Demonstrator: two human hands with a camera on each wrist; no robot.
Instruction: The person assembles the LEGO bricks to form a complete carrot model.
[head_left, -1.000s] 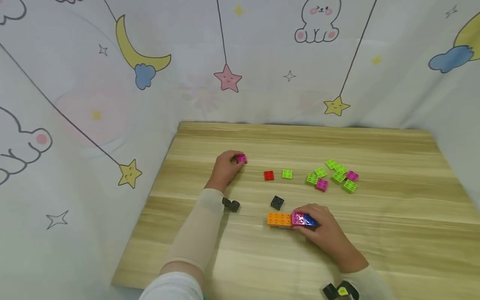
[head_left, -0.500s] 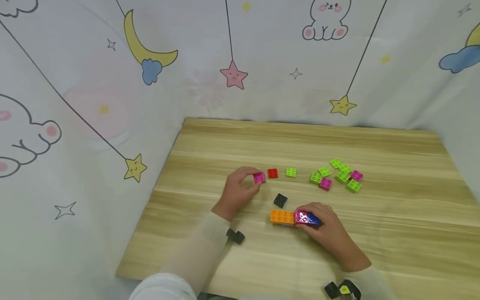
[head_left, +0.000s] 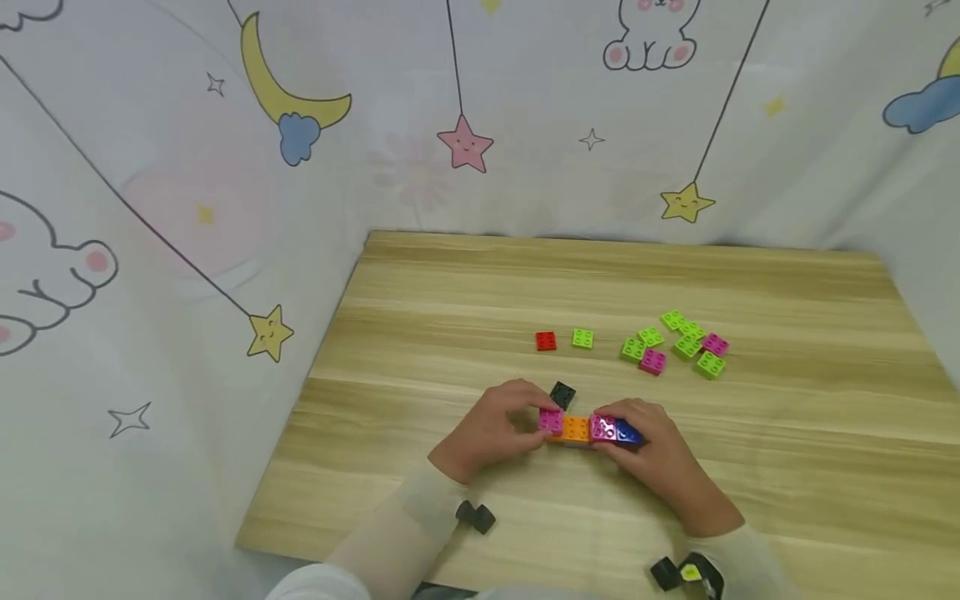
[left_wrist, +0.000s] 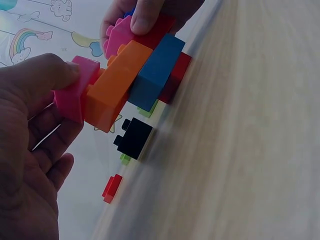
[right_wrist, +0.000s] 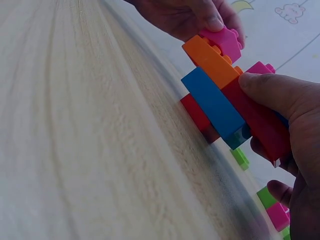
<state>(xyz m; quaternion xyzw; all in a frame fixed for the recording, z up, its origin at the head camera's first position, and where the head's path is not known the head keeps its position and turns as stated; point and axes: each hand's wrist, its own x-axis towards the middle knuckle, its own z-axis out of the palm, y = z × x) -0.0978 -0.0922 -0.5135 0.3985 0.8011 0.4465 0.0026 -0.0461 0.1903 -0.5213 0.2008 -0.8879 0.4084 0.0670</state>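
Note:
A stack of bricks sits near the table's front middle: an orange brick point(head_left: 575, 428) on top, blue point(right_wrist: 214, 103) and red point(right_wrist: 197, 114) layers below. My right hand point(head_left: 645, 450) grips its right end, where a pink brick point(head_left: 602, 428) and a blue one point(head_left: 628, 433) sit. My left hand point(head_left: 501, 421) pinches a small pink brick point(head_left: 551, 420) and holds it on the orange brick's left end. In the left wrist view this pink brick point(left_wrist: 75, 92) touches the orange brick point(left_wrist: 117, 82).
A black brick point(head_left: 562, 393) lies just behind the stack. Further back lie a red brick point(head_left: 546, 341), a green brick point(head_left: 582, 337) and a cluster of green and pink bricks point(head_left: 678, 346). Cartoon-print cloth walls surround the wooden table point(head_left: 450, 333).
My left hand carried the small pink brick from the table's back left toward me and to the right, onto the orange brick's left end. My right hand stayed on the stack.

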